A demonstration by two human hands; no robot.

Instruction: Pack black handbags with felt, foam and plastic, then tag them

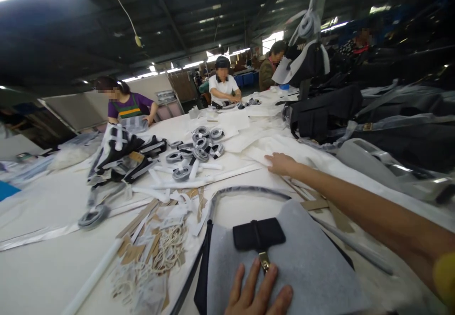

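Note:
A handbag lies in front of me, its front covered with pale grey protective sheeting. A black tab and a gold-coloured clasp show on the front, and its wrapped handle arches away from me. My left hand rests flat on the covered front, fingers spread just below the clasp. Beyond the bag, my right hand reaches out with fingers extended at the edge of white sheet material. Whether it presses on that material is hard to see.
Left of the bag are strings and paper scraps. Rolled straps and a heap of wrapped black parts lie farther off. Black bags are piled at right. Co-workers stand across the table.

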